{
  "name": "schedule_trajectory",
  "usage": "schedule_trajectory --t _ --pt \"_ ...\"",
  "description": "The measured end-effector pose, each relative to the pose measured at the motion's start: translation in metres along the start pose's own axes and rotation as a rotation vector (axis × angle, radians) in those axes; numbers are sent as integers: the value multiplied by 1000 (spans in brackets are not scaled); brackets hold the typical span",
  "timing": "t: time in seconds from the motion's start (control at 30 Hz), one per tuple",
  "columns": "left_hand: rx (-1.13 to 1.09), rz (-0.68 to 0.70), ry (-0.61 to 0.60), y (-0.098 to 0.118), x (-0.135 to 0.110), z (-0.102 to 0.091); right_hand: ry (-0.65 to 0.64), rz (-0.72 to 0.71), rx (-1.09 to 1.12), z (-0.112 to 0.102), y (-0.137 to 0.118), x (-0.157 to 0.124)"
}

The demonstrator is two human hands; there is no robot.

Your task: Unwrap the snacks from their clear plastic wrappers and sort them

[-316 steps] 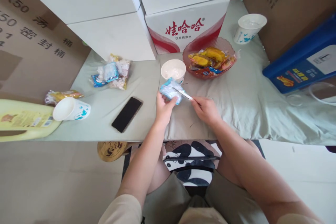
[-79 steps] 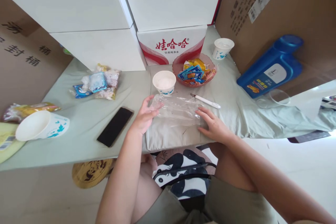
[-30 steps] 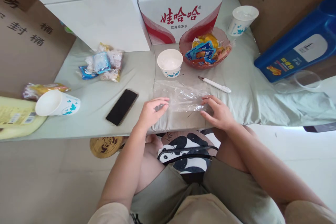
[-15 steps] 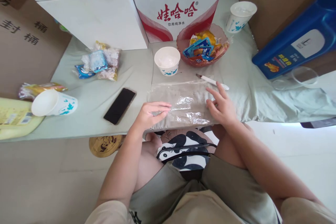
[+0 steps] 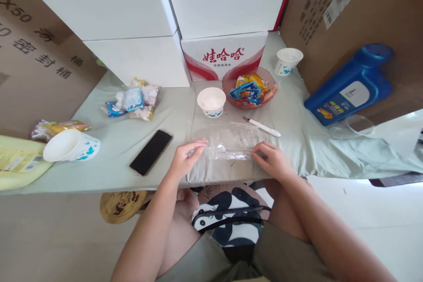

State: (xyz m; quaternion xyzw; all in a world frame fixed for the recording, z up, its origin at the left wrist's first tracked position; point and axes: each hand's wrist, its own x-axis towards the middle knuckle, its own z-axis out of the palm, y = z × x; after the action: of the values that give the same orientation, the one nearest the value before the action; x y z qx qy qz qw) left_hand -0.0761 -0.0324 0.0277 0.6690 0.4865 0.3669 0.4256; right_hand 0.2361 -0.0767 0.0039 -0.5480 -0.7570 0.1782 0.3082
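A clear, shiny plastic bag lies flat on the cloth-covered table, its near edge raised in a crinkled fold. At its left end, my left hand pinches that edge between thumb and fingers. The opposite end is gripped by my right hand, whose fingertips curl over the plastic. Just beyond the bag, a white-handled knife rests at a slant. A paper cup with blue leaf prints stands behind the bag. To the left of my left hand lies a black phone.
A pink glass bowl holds wrapped snacks. More packets lie at left, near a tipped paper cup and a yellow jug. Rightward are a blue bottle, a clear cup and another paper cup. Boxes line the back.
Both hands have closed on the bag's near edge, which now sits farther from the table's front edge. My right hand has come off the far side near the knife. The view has tilted upward.
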Motion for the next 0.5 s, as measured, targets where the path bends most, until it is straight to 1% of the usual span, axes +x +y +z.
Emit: schedule_trajectory --t 0.1,0.2,0.3,0.33,0.4,0.5 --pt "-9 35 62 0 2 -1 67 56 85 -1 0 -2" --pt "19 81 146 2 2 -3 136 71 161 -1 4 -5" --pt "60 106 233 5 1 -5 177 87 224 -2 7 -6" --pt "52 93 242 5 0 -5 178 93 230 -2 7 -7" --pt "10 41 217 5 -1 -5 154 85 227 -4 8 -7" --pt "-104 -35 157 4 -1 -1 58 60 227 -5 7 -7"
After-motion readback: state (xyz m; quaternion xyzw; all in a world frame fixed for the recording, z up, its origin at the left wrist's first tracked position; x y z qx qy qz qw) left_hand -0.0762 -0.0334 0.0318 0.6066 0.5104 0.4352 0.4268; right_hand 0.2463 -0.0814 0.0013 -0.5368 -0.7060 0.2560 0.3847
